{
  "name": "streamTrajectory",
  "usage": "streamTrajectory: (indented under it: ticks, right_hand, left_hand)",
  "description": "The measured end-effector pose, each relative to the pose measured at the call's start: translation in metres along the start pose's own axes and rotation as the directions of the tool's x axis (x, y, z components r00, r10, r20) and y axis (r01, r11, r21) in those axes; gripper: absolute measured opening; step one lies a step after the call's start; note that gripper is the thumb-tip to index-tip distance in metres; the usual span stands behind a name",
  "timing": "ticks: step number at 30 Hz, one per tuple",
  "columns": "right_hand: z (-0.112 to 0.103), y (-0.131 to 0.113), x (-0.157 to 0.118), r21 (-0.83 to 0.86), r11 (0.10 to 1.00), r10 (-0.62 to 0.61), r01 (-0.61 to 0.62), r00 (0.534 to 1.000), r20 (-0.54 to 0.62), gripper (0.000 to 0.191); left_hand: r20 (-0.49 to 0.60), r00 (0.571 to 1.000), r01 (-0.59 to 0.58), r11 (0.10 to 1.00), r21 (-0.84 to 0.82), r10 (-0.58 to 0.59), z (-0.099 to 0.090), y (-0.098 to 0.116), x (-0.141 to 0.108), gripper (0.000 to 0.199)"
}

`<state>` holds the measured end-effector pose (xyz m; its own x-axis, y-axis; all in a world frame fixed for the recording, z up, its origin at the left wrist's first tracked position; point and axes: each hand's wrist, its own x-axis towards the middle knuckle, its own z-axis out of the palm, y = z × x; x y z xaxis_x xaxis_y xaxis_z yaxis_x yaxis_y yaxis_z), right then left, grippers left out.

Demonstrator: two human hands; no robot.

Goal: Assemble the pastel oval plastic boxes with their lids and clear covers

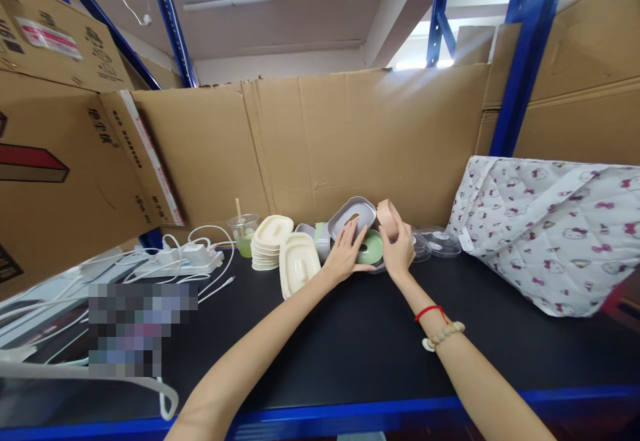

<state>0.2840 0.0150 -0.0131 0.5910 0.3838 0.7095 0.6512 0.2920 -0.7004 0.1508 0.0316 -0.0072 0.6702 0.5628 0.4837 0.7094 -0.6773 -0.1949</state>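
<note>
My left hand (347,252) has its fingers spread over a grey oval piece (367,209) and a green round piece (373,249). Fingers of my right hand (399,246) are wrapped round a pinkish-beige ring-like piece (385,214), just right of the grey one. Left of my left hand, a cream tray-like lid (299,264) leans beside a stack of cream lids (266,254). Clear plastic pieces (440,242) lie to the right of my right hand. What lies under my left palm is hidden.
A cup with green drink and a straw (245,244) stands behind the lids. White cables and a power strip (185,259) spread on the left. On the right is a patterned quilted bag (555,227). Cardboard (350,141) walls the black shelf (360,347).
</note>
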Motion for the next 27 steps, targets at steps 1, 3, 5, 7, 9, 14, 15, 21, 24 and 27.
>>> streamTrajectory:
  ticks: [1, 3, 5, 7, 9, 14, 15, 21, 24, 27]
  right_hand:
    - [0.000, 0.002, 0.001, -0.013, 1.000, -0.024, 0.024, 1.000, -0.006, 0.045]
    - [0.000, 0.004, 0.002, -0.051, 0.995, -0.090, 0.089, 0.996, -0.023, 0.043]
    - [-0.001, 0.003, 0.002, -0.086, 0.983, -0.166, 0.161, 0.985, -0.052, 0.040]
    - [-0.002, 0.001, 0.002, -0.093, 0.966, -0.247, 0.240, 0.967, -0.069, 0.036]
    - [-0.003, -0.001, 0.001, -0.076, 0.943, -0.329, 0.325, 0.943, -0.045, 0.032]
    - [-0.005, -0.004, 0.004, -0.049, 0.919, -0.388, 0.390, 0.920, 0.055, 0.033]
    - [-0.006, -0.003, 0.006, -0.046, 0.926, -0.372, 0.374, 0.927, 0.052, 0.033]
    - [-0.014, 0.001, 0.020, -0.044, 0.983, -0.180, 0.178, 0.981, -0.068, 0.035]
    - [-0.017, 0.005, 0.024, -0.058, 0.993, -0.106, 0.100, 0.990, -0.095, 0.038]
    - [-0.018, 0.008, 0.025, -0.064, 0.997, -0.051, 0.044, 0.992, -0.112, 0.038]
  left_hand:
    - [-0.010, 1.000, 0.006, 1.000, 0.008, -0.006, 0.001, 0.001, 0.000, 0.095]
    - [-0.028, 1.000, 0.009, 1.000, 0.020, -0.008, 0.003, 0.003, -0.002, 0.088]
    - [-0.043, 0.999, -0.024, 0.999, 0.025, 0.025, 0.002, 0.007, -0.004, 0.073]
    - [-0.045, 0.995, -0.086, 0.996, 0.029, 0.087, -0.001, 0.010, -0.005, 0.054]
    - [-0.033, 0.990, -0.134, 0.991, 0.031, 0.135, -0.004, 0.014, -0.006, 0.043]
    - [0.005, 0.990, -0.141, 0.990, 0.003, 0.141, -0.008, 0.021, 0.001, 0.044]
    - [0.005, 0.991, -0.136, 0.991, -0.007, 0.136, -0.008, 0.023, 0.004, 0.045]
    - [-0.007, 0.991, -0.136, 0.991, 0.005, 0.136, -0.015, 0.033, 0.038, 0.037]
    - [-0.022, 0.990, -0.138, 0.990, -0.010, 0.138, -0.019, 0.041, 0.059, 0.037]
    - [-0.044, 0.996, -0.082, 0.995, -0.058, 0.080, -0.017, 0.048, 0.073, 0.033]
